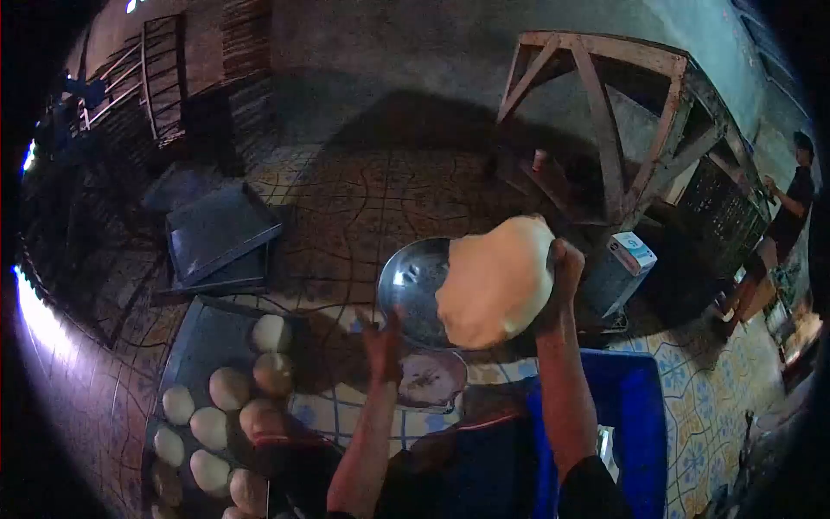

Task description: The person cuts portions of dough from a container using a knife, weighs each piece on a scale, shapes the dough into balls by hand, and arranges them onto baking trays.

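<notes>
My right hand [566,270] grips a big pale lump of dough [497,281] and holds it up over the right side of a round metal bowl [405,292]. Part of the bowl is hidden behind the dough. My left hand [380,343] is raised just left of the bowl, fingers apart and nothing in them. Below the bowl lies a shallow pinkish dish [432,379] with a dark patch in its middle. To the left, several round dough balls [229,387] rest on a dark metal tray [212,324].
A deep blue crate [644,415] stands close by my right arm. Stacked metal trays [220,233] lie at the back left. Beyond the bowl are a wooden frame [596,121] and a boxy container [618,272]. A person [787,212] is at the far right.
</notes>
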Demonstrator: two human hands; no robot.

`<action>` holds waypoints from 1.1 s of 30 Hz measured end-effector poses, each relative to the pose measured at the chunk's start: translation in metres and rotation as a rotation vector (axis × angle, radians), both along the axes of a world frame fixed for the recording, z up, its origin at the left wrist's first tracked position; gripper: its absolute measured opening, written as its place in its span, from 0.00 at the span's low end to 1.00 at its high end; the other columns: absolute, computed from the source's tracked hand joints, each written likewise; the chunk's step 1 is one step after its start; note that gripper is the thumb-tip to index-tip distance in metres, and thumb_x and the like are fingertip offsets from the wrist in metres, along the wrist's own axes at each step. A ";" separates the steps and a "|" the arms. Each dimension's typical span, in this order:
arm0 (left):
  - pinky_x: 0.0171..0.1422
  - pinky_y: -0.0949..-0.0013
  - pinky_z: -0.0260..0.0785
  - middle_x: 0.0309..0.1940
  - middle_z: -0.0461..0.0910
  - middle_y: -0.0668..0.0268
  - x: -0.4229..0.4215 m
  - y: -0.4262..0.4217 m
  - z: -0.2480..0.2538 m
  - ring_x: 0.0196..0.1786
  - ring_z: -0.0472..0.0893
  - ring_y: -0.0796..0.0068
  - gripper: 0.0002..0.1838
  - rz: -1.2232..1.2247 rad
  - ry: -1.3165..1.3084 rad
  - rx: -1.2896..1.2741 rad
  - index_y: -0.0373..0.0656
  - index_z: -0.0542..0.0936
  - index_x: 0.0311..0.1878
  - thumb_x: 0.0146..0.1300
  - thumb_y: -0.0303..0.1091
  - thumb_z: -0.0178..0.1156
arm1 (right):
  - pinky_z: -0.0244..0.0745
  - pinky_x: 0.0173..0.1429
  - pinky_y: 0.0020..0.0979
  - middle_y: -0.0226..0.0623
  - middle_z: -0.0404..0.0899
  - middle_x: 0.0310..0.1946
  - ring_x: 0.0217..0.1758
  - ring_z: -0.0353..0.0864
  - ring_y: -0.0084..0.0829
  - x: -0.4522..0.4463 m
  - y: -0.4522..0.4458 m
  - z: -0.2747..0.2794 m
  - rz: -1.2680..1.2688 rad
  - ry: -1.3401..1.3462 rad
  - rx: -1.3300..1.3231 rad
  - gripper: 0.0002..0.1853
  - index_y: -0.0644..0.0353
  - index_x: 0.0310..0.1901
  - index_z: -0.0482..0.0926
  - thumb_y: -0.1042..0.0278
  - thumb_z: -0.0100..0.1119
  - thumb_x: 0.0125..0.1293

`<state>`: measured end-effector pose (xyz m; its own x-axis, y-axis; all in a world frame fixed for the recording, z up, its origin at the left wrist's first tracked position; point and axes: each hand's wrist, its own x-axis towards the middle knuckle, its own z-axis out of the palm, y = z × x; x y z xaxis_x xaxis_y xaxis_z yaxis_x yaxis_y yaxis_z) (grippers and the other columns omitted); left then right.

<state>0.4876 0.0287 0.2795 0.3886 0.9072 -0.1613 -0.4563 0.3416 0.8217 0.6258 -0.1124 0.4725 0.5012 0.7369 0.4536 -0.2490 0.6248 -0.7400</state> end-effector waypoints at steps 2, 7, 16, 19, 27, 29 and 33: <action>0.58 0.57 0.72 0.51 0.76 0.56 -0.053 -0.041 0.034 0.48 0.78 0.60 0.43 -0.179 -0.351 -0.059 0.41 0.48 0.73 0.63 0.41 0.62 | 0.74 0.45 0.32 0.35 0.77 0.38 0.42 0.78 0.29 -0.018 -0.016 -0.018 0.043 -0.033 -0.062 0.27 0.60 0.38 0.72 0.42 0.64 0.52; 0.56 0.57 0.74 0.49 0.74 0.61 -0.111 -0.114 -0.036 0.47 0.78 0.65 0.29 -0.370 -0.452 -0.433 0.45 0.63 0.64 0.65 0.44 0.61 | 0.68 0.54 0.26 0.36 0.78 0.42 0.47 0.75 0.27 -0.105 -0.060 -0.108 0.061 -0.173 -0.369 0.24 0.63 0.38 0.77 0.47 0.63 0.55; 0.50 0.68 0.70 0.38 0.78 0.67 -0.114 -0.151 -0.080 0.47 0.76 0.79 0.14 -0.405 0.310 -0.057 0.43 0.76 0.45 0.67 0.44 0.58 | 0.69 0.41 0.25 0.24 0.77 0.29 0.33 0.72 0.19 -0.147 -0.120 -0.238 -0.534 0.270 -0.866 0.14 0.64 0.34 0.78 0.60 0.55 0.69; 0.58 0.63 0.68 0.44 0.77 0.63 -0.129 -0.132 -0.078 0.51 0.76 0.71 0.19 -0.405 0.135 0.018 0.42 0.75 0.51 0.70 0.49 0.53 | 0.65 0.36 0.24 0.22 0.73 0.26 0.31 0.67 0.16 -0.149 -0.100 -0.189 -0.472 0.105 -0.812 0.14 0.61 0.29 0.77 0.60 0.58 0.68; 0.48 0.68 0.74 0.38 0.79 0.65 -0.147 -0.146 -0.070 0.38 0.80 0.73 0.11 -0.184 -0.203 -0.433 0.39 0.78 0.45 0.65 0.36 0.62 | 0.70 0.54 0.31 0.37 0.82 0.42 0.47 0.79 0.29 -0.115 -0.099 -0.238 -0.252 -0.022 -0.819 0.21 0.66 0.48 0.79 0.55 0.44 0.74; 0.47 0.69 0.73 0.37 0.79 0.66 -0.132 -0.153 -0.052 0.37 0.79 0.75 0.10 -0.272 0.132 -0.271 0.38 0.78 0.43 0.65 0.35 0.62 | 0.71 0.52 0.30 0.34 0.82 0.39 0.44 0.79 0.27 -0.139 -0.106 -0.251 -0.232 0.137 -0.838 0.19 0.65 0.45 0.80 0.56 0.48 0.73; 0.47 0.71 0.71 0.40 0.79 0.67 -0.128 -0.130 -0.088 0.41 0.77 0.78 0.13 -0.303 0.195 -0.091 0.39 0.77 0.47 0.67 0.39 0.60 | 0.70 0.39 0.25 0.28 0.78 0.31 0.34 0.73 0.18 -0.145 -0.093 -0.235 -0.455 0.377 -0.814 0.13 0.62 0.37 0.80 0.59 0.60 0.67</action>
<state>0.3596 -0.1013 0.1912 0.5910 0.7344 -0.3339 -0.1612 0.5130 0.8431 0.4804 -0.2055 0.2379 0.8192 0.4547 -0.3494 -0.4186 0.0576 -0.9064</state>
